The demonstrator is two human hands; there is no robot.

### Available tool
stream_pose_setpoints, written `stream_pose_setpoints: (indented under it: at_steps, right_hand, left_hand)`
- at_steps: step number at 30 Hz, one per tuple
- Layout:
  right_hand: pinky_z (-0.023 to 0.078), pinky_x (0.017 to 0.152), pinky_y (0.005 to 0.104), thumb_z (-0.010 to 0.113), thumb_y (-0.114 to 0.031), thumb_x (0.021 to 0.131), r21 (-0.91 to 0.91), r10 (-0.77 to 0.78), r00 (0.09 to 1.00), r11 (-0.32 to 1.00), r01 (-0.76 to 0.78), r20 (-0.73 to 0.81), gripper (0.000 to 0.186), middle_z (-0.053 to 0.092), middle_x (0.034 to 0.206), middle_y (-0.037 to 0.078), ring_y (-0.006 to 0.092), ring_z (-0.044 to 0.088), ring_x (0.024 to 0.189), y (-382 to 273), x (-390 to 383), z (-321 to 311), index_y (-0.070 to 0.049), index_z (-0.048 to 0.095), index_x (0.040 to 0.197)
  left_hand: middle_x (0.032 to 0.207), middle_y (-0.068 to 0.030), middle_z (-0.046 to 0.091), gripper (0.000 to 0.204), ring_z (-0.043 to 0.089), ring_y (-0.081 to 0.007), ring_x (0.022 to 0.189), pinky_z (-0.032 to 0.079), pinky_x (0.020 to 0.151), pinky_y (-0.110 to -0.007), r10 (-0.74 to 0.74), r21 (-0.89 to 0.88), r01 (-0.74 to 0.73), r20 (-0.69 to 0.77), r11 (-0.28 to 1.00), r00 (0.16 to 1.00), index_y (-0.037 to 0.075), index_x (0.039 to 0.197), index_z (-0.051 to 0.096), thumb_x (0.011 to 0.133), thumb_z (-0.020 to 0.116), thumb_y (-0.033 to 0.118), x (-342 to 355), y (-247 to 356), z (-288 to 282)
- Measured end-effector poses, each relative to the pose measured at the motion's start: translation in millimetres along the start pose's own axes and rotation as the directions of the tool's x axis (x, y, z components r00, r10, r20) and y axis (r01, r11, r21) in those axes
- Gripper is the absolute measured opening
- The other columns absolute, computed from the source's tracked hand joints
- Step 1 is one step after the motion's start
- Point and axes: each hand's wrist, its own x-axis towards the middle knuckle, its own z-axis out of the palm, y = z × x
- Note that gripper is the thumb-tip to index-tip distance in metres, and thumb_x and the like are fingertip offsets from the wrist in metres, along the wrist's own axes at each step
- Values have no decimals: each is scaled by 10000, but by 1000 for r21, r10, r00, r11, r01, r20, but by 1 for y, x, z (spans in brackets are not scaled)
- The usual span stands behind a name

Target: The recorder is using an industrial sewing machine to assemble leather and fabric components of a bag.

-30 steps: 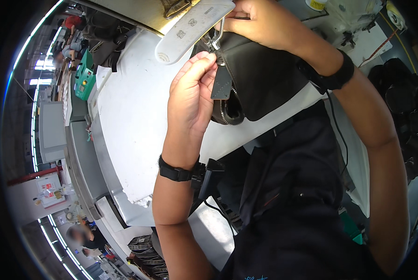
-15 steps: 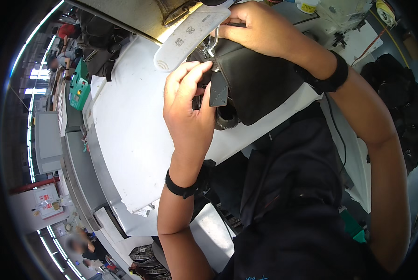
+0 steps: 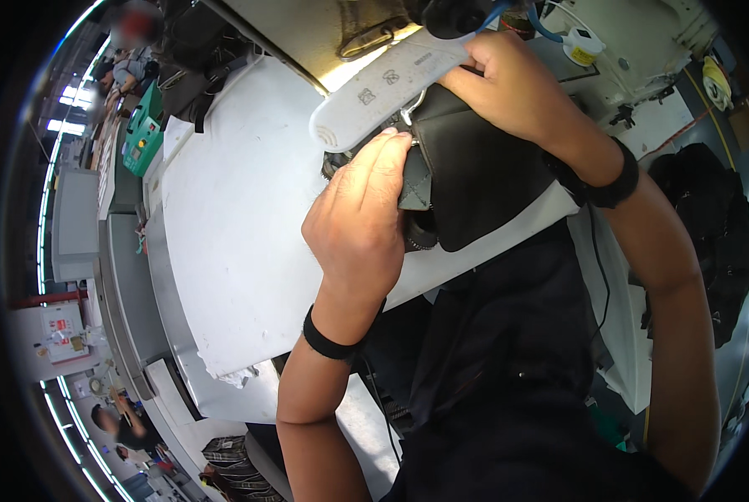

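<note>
A black fabric bag (image 3: 483,167) with zipper teeth along its left edge lies under the sewing machine's presser area, where a long light-grey cover (image 3: 387,88) hides part of it. My left hand (image 3: 358,213) presses its joined fingers onto the bag's left side, beside a dark stitched tab (image 3: 416,186); its thumb is hidden. At the bag's far edge my right hand (image 3: 508,88) curls thumb and fingers around the material, with the fingertips partly behind the cover. A metal piece (image 3: 414,105) shows just under the cover.
The white worktable (image 3: 241,226) extends left of the bag. Above stands the machine body (image 3: 366,29). A small white container (image 3: 582,46) is at the back right. Dark bags are piled on the right (image 3: 701,243) and upper left (image 3: 211,58). Other people work at far left.
My view has shifted, so bag and machine appear farther right and lower. My left fingers, spread around the tab before, now lie together over the bag's left side, covering part of the tab.
</note>
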Motion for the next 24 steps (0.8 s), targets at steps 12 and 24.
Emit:
stream_pose_setpoints:
  at_steps: [12,24]
  right_hand:
    - [487,589,362,762,-251,905,-55,-67,994,997,62,-90,208,690,683,116,278,658,594,-1,1,3,-45,768,876]
    - [478,610,313,755,-274,926,-21,66,997,998,-67,-35,225,676,649,66,156,611,568,0,-2,3,-57,795,969]
  left_hand:
    - [1126,-108,755,422,752,-261,979,594,808,-330,25,14,-24,-88,1000,996,47,1141,757,740,685,-63,0,-4,9]
    - [1139,-99,733,463,742,-271,975,587,801,-332,-22,-56,14,-144,998,989,47,1151,747,705,707,-71,-5,-4,17]
